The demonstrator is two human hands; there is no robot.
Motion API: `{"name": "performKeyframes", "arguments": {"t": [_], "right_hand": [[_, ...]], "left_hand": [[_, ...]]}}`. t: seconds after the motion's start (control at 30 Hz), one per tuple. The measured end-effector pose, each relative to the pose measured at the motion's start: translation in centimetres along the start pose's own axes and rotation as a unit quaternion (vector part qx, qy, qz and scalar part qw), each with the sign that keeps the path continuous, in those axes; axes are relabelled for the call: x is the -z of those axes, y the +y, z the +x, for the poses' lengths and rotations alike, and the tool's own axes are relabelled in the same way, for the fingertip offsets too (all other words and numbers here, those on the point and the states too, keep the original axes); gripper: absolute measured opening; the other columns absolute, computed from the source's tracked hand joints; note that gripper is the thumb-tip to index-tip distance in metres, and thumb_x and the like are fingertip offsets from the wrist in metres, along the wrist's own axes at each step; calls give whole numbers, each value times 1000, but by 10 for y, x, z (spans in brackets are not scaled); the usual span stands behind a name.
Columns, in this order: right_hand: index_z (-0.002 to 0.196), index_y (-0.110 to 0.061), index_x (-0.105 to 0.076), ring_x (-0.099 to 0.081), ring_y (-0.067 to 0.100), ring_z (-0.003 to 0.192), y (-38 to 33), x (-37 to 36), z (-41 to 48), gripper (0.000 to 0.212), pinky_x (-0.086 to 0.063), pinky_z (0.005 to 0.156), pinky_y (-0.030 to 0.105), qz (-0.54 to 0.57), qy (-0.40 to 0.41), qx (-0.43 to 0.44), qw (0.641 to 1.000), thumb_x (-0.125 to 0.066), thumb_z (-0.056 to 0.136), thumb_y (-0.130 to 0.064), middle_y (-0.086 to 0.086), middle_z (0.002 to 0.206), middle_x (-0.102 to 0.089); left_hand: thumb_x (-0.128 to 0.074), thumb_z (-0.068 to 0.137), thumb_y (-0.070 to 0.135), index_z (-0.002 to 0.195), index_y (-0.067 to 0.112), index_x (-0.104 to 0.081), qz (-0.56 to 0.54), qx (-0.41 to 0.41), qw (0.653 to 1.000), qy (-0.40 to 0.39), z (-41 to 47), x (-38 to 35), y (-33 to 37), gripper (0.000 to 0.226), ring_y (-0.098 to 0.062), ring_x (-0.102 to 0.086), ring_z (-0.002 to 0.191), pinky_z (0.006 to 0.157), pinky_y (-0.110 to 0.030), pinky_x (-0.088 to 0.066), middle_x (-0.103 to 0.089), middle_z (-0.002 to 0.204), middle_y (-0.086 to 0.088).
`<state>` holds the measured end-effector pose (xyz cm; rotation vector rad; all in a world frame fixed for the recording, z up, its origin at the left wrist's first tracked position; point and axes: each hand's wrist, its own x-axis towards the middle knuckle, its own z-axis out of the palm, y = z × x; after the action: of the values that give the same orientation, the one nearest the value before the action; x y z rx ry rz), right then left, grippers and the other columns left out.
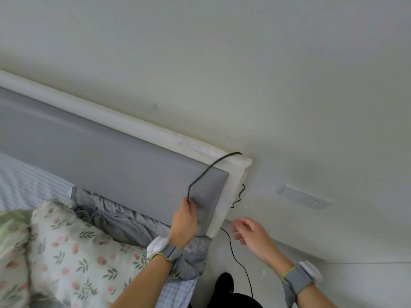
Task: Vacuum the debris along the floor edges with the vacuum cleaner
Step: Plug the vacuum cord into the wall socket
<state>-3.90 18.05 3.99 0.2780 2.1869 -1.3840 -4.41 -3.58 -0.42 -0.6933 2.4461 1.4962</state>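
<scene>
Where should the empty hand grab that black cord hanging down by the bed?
Probably the slack stretch of black cord hanging beside the white headboard frame, pinched from the right, where the open right hand hovers. It hangs free there, while the left hand already holds the upper loop.

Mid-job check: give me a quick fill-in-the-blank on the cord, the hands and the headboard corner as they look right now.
1. The thin black cord is pinched by the ____ hand.
2. The right hand is open and holds ____.
3. The cord loops over the top corner of the grey padded headboard with its ____ frame.
4. The white rectangular wall outlet plate sits to the ____ of the headboard.

Missing words: left; nothing; white; right
</scene>
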Motion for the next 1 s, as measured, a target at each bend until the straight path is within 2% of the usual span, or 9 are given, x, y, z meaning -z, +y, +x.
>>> {"name": "performKeyframes", "arguments": {"t": [0.1,0.2,0.3,0.4,0.53,0.63,0.73,0.9,1.0], "right_hand": [[93,-21,-66,-68,13,72,-36,-8,-23,19,-54,74,26,39,88,113,989,-50,99,-13,2,87,-71],[97,-24,-65,-65,11,74,-101,-14,-55,19,-52,70,20,26,174,277,945,-50,98,-11,-6,83,-68],[101,-24,-65,-64,11,82,-154,-15,-70,17,-49,71,24,8,207,358,910,-51,99,-15,-8,88,-68],[105,-24,-66,-65,8,94,-196,-24,-68,20,-51,87,31,11,131,323,937,-47,101,-29,-7,97,-69],[117,-17,-63,-68,11,98,-231,-35,-61,50,-46,102,36,-86,-53,182,978,-36,98,-54,1,108,-71],[122,-20,-57,-70,11,95,-246,-50,-63,51,-45,103,37,-215,-177,145,949,-40,95,-60,0,103,-74],[119,-23,-54,-72,15,93,-258,-59,-70,50,-48,100,38,-278,-280,103,913,-48,90,-63,1,98,-75],[122,-31,-59,-69,2,90,-268,-54,-80,45,-48,88,21,-343,-301,147,878,-68,83,-52,-10,95,-74],[125,-35,-55,-69,7,92,-270,-49,-80,53,-49,91,27,-359,-339,140,858,-76,78,-46,-10,97,-74]], "left_hand": [[-38,111,25,114,21,-50,10,-119,993,22,-17,32,20,14,-26,-61,75,69,-40,-46,-64,85,-4],[-40,107,25,132,19,-54,25,-212,977,27,-38,66,32,29,-13,-56,111,95,-30,-45,-59,122,4],[-31,106,50,129,20,-59,15,-300,953,31,-59,86,48,47,-4,-53,116,101,-23,-42,-59,125,9],[-28,109,56,118,17,-63,12,-387,921,34,-77,103,63,53,-10,-57,110,96,-24,-44,-62,114,6],[-33,113,39,102,5,-65,77,-522,849,29,-93,106,71,48,-27,-57,92,81,-35,-46,-61,97,-8],[-32,114,39,95,2,-65,85,-543,836,3,-99,100,75,54,-28,-58,87,77,-42,-49,-64,91,-11],[-36,113,35,86,1,-63,29,-551,834,-6,-101,98,82,52,-27,-55,81,77,-40,-47,-62,83,-12],[-36,112,35,86,2,-63,42,-554,832,-13,-102,94,92,50,-24,-57,79,74,-38,-47,-63,82,-10],[-37,112,33,85,3,-64,49,-561,827,-6,-102,88,98,49,-22,-55,76,75,-35,-47,-63,80,-9]]}}
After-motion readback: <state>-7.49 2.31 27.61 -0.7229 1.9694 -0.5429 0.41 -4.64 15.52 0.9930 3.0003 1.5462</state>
